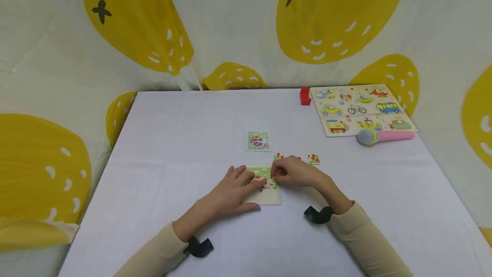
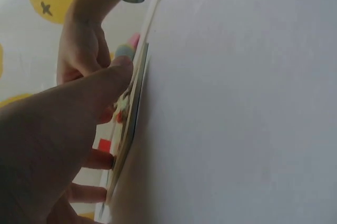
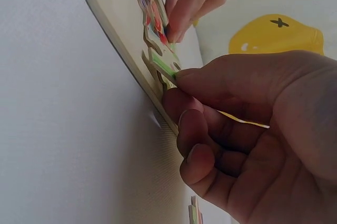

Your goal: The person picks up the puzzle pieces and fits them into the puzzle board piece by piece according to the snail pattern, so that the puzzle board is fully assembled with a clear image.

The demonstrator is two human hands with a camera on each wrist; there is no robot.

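Observation:
A small wooden jigsaw board (image 1: 269, 199) lies on the white table, its upper part covered with green and red pieces and its near part bare wood. My left hand (image 1: 233, 192) rests on it with fingers spread, fingertips touching the laid pieces. Between thumb and index finger, my right hand (image 1: 295, 172) pinches a green-edged jigsaw piece (image 3: 162, 67) at the board's right side, tilted against the pieces there. The left wrist view shows the board edge-on, and the fingers hide much of the picture. Loose jigsaw pieces (image 1: 314, 159) lie just beyond my right hand, partly hidden by it.
Beyond the board lies a small picture card (image 1: 258, 141) with a snail-like design. At the far right sit a wooden vehicle puzzle (image 1: 352, 131), a pink toy microphone (image 1: 396, 136) by its near edge, and a red block (image 1: 305, 96). A patterned cloth hangs behind the table.

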